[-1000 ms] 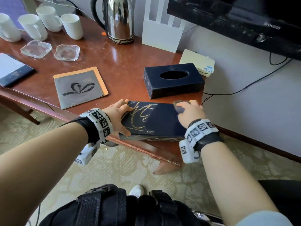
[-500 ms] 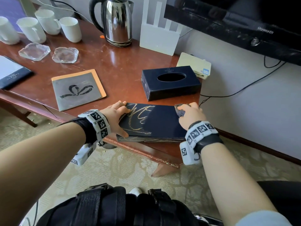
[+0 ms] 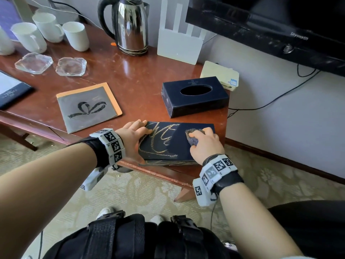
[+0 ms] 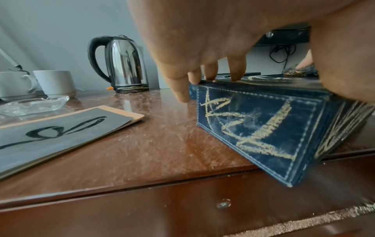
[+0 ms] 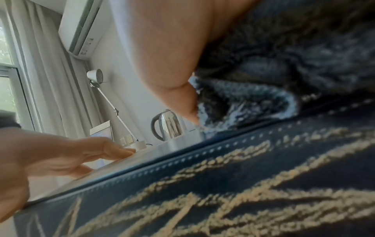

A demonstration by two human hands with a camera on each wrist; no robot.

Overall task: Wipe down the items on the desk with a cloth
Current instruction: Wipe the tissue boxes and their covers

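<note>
A dark blue box [image 3: 166, 146] with gold scribbles lies at the desk's front right edge, and its near corner overhangs that edge [image 4: 288, 181]. My left hand [image 3: 133, 136] grips its left end, fingers [image 4: 211, 72] over the top and thumb on the near side. My right hand [image 3: 204, 144] clutches a bunched dark grey cloth [image 3: 193, 136] and presses it on the right part of the box top. The right wrist view shows the cloth [image 5: 284, 72] under my thumb, on the stitched edge of the box [image 5: 243, 184].
A dark tissue box [image 3: 195, 96] sits just behind the blue box. A grey and orange card [image 3: 89, 107] lies to the left. Farther back stand a steel kettle [image 3: 130, 25], white mugs [image 3: 75, 36], glass ashtrays [image 3: 71, 66] and a white router [image 3: 179, 45]. A TV [image 3: 270, 25] hangs at the right.
My right hand has slid the cloth from the box's far right corner leftward and toward me across the top. The left hand keeps its hold on the left end.
</note>
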